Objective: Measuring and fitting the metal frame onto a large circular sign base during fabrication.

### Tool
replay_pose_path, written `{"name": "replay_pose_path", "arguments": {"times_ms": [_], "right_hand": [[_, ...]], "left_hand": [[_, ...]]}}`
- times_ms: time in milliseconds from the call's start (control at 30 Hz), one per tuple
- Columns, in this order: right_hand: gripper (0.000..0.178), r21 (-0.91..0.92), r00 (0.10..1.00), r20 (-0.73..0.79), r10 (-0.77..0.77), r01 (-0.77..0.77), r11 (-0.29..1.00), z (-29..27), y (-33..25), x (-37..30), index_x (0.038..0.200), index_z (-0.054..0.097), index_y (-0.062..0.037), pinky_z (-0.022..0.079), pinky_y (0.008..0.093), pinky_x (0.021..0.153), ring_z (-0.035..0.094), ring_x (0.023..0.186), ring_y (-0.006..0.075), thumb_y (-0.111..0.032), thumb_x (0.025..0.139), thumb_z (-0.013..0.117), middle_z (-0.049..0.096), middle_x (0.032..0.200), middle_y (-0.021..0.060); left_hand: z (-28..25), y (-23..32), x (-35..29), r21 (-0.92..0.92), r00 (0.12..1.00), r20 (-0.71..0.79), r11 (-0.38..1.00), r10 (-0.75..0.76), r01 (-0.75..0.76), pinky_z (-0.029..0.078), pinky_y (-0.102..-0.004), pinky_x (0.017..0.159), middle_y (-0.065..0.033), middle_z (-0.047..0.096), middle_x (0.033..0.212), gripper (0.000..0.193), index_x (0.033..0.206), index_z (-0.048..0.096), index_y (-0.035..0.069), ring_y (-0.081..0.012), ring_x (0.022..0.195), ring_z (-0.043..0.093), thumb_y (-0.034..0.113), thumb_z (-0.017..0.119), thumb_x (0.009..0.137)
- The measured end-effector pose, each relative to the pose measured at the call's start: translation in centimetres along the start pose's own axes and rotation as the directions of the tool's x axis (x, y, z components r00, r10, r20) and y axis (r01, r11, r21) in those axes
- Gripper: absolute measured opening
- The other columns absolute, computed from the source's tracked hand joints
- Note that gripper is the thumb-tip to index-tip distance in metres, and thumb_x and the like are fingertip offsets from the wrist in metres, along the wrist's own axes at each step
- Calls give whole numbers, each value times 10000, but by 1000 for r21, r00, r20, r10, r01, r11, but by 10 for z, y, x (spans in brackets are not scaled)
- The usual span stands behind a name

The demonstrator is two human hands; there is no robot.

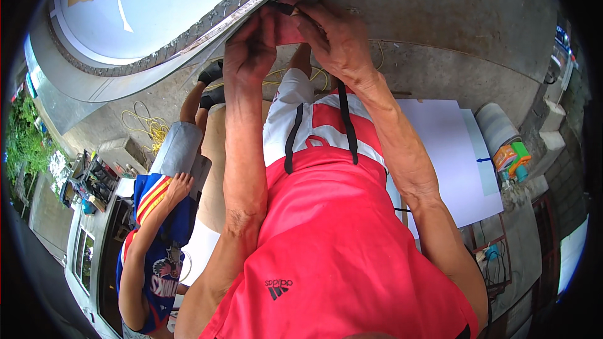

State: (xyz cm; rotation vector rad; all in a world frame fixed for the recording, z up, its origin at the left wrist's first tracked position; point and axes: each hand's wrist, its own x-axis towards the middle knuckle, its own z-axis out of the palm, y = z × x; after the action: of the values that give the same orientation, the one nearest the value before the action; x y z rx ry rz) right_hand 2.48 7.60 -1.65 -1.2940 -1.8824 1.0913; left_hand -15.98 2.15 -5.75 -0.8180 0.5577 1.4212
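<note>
My right hand (339,36) reaches up beneath a large curved panel and pinches a small black tool (286,8); its exact kind does not show. Beside it, my left hand (250,50) is raised with its fingers curled close to the panel's lower edge (248,20); what those fingers hold, if anything, is hidden. A reddish patch (289,30) shows between my two hands, too shaded to name. Along the panel, a dark border (220,12) carries a row of small metal fasteners around a white inner face (169,3).
Close on my left sits another person (160,213) in a blue jersey. Yellow cord (151,129) lies in loops on the concrete floor. White sheets (446,169) lie to my right, near a grey roll (496,122) and orange and green items (512,156).
</note>
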Motion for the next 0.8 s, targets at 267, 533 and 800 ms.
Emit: {"name": "replay_pose_path", "arguments": {"times_ms": [267, 533, 800], "right_hand": [[147, -154, 999, 35, 19, -14, 988, 7, -1, 6, 974, 670, -127, 518, 409, 564, 654, 690, 314, -237, 885, 629, 648, 832, 86], [165, -256, 994, 88, 58, -34, 966, 19, -1, 14, 971, 669, -99, 531, 430, 602, 663, 728, 319, -209, 860, 618, 662, 867, 102], [155, -225, 998, 52, 40, -27, 974, 19, -5, 18, 940, 679, -102, 506, 443, 565, 640, 656, 353, -231, 884, 615, 656, 804, 115]], "left_hand": [[2, 9, 0, -23, 998, -55, 1000, 7, -8, 575, -383, 927, -211, 622, 1142, 238, 1167, 546, -93, -292, 1067, 633, -44, 500, 939], [7, 20, 2, -59, 998, -59, 998, -21, 18, 588, -383, 903, -217, 625, 1120, 225, 1150, 550, -97, -297, 1043, 642, -49, 492, 938], [6, 20, 4, -39, 999, -22, 999, -23, 22, 589, -381, 901, -216, 628, 1115, 219, 1142, 559, -93, -295, 1042, 643, -42, 487, 942]]}}
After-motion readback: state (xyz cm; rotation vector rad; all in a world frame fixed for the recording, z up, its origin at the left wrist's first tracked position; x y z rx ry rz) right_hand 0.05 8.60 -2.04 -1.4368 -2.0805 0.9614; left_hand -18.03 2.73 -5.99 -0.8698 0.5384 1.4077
